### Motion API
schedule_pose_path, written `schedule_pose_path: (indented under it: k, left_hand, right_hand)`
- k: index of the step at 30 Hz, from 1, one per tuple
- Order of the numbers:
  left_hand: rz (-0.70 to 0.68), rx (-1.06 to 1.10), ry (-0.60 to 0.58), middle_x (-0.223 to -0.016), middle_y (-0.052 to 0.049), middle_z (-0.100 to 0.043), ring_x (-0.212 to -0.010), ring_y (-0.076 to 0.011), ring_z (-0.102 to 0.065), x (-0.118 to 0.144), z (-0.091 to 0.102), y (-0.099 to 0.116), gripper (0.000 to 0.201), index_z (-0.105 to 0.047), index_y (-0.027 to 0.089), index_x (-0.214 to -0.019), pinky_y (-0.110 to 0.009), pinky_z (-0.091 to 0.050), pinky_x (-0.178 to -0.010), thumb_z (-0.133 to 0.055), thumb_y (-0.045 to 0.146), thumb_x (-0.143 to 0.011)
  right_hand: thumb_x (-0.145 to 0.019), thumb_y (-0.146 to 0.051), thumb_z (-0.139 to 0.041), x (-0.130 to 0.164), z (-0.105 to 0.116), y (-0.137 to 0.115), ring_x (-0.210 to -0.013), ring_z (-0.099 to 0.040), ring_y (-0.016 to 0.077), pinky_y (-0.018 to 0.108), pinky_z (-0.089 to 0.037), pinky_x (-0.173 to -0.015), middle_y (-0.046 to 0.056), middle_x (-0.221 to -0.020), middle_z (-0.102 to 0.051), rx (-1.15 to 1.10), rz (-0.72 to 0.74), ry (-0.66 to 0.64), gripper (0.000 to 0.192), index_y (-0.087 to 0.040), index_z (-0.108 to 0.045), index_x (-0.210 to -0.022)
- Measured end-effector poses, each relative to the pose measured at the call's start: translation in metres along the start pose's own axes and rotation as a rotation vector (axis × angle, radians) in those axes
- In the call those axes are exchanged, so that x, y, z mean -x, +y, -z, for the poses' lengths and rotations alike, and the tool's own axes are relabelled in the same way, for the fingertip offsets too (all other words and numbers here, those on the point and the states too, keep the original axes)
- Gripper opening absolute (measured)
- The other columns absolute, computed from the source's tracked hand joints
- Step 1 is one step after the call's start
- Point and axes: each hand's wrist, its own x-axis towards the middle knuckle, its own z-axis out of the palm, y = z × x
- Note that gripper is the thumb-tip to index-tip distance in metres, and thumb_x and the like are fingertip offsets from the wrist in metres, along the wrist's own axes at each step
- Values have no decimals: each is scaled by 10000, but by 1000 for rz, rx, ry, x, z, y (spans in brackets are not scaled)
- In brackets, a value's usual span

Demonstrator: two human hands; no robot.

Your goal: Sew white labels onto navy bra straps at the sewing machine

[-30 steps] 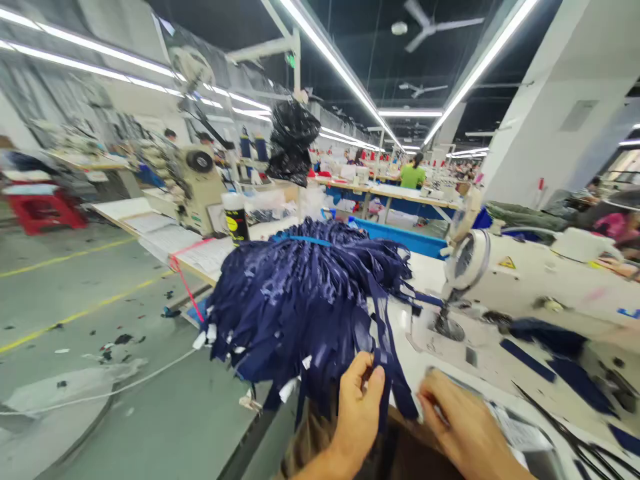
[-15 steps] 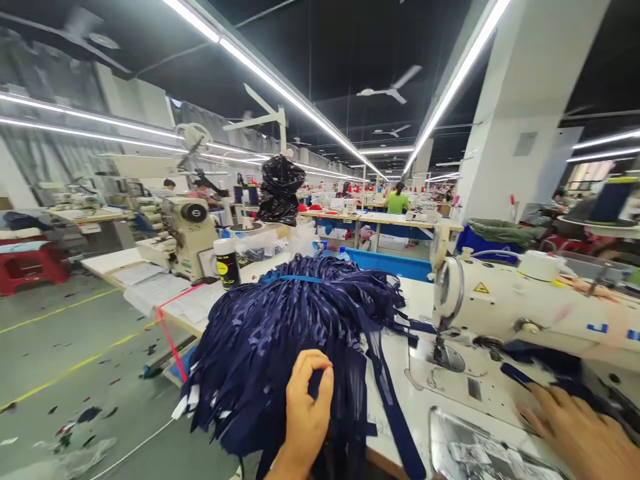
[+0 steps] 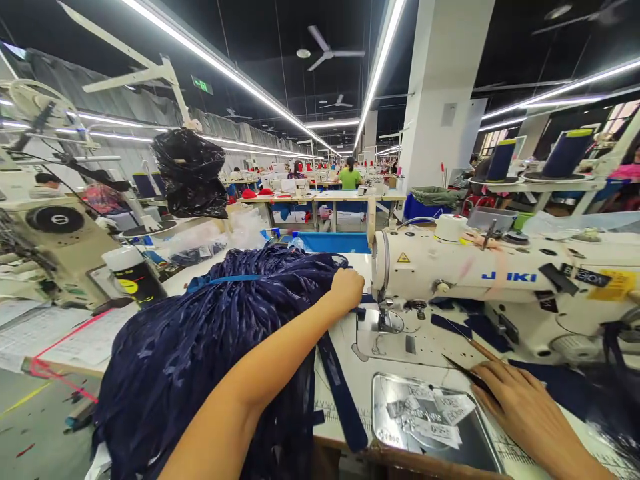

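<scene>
Navy fabric-strip bundle (image 3: pixel 180 333) sits on the white table (image 3: pixel 360 380), left of the cream metal sewing machine (image 3: pixel 425 267). Plenty looks left; done count unclear. Left hand (image 3: pixel 349 290) curled at bundle's edge, hold hidden. Right hand (image 3: pixel 515 393) half-curled over dark metal scissors (image 3: pixel 463 371), grip unclear. Machine reads "J_IKI", probably JUKI. White printed labels (image 3: pixel 433 413) in silver metal tray (image 3: pixel 470 445): illegible.

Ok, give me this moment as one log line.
left hand: at navy strip bundle, grip hidden | right hand: on scissors, grip unclear | metal tray: labels on it | sewing machine: beyond tray
</scene>
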Motion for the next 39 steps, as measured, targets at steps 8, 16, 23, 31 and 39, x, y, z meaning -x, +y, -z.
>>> schedule_pose_path:
  k: [8,16,23,31,39]
  left_hand:
    - [70,-31,-165,-889,-256,-612,-876,-326,-574,-13,-42,-25,364,-553,-5,-1015,-402,-345,-760,-569,201,-715]
    - [-399,377,-332,-774,41,-673,-715,-120,-570,72,-26,-54,145,-638,214,-718,-262,-287,-737,-539,115,-682]
    - [-277,509,-346,-650,18,-619,-649,-133,-470,89,-17,-59,110,-653,210,-710,-231,-307,-661,-543,211,-714]
    - [-96,74,-315,-635,-51,-595,-653,-212,-522,132,-25,-39,500,-591,134,-1022,-327,-348,-736,-602,473,-655]
    - [-120,718,-359,-760,-16,-570,-766,-163,-515,145,-7,-24,176,-576,170,-651,-300,-352,-797,-600,344,-667]
  right_hand:
    - [-868,-446,-315,14,3,10,-795,-588,197,337,-412,-720,53,-884,-644,-56,3,96,402,-192,-626,-859]
    - [-848,-482,-300,27,-12,15,-875,-581,234,366,-446,-727,71,-945,-643,-116,-57,47,428,-199,-617,-890]
    - [-860,-475,-289,19,10,14,-843,-586,245,392,-436,-736,98,-931,-640,-114,-11,20,430,-167,-585,-913]
    - [-861,-467,-234,32,24,18,-843,-564,269,411,-421,-717,123,-973,-614,-109,-14,-112,429,-183,-547,-941]
    - [-823,-436,-254,44,29,27,-722,-566,264,386,-418,-605,115,-816,-597,-92,-91,-244,380,-181,-522,-914]
